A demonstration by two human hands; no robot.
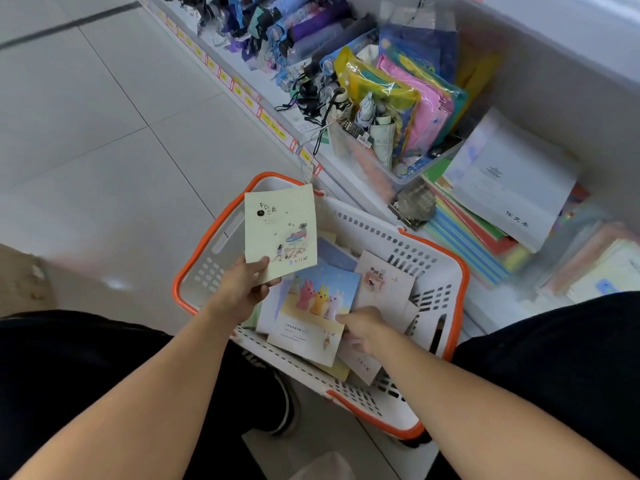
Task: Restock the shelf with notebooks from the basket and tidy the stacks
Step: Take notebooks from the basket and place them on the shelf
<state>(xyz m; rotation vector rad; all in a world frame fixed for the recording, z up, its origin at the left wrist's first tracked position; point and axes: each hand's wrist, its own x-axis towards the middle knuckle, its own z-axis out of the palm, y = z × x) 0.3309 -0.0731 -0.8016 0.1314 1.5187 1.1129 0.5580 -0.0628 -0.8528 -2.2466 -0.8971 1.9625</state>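
Observation:
A white basket with an orange rim [460, 271] sits on the floor between my knees, with several notebooks lying loose in it. My left hand [242, 289] holds a pale green notebook [280, 230] by its lower corner, raised above the basket's left side. My right hand [360, 327] grips the right edge of a blue notebook with coloured rabbits [311, 306] that lies on top of the pile. A pinkish-white notebook [388, 282] lies beside it. On the low shelf [485, 306] to the right, stacked notebooks [512, 181] lie tilted and uneven.
A clear bin of small umbrellas and colourful plastic folders [391, 109] stands on the shelf behind the basket. More folded umbrellas [277, 32] fill the shelf farther back. Grey tiled floor [104, 133] stretches to the left. My dark-clad knees flank the basket.

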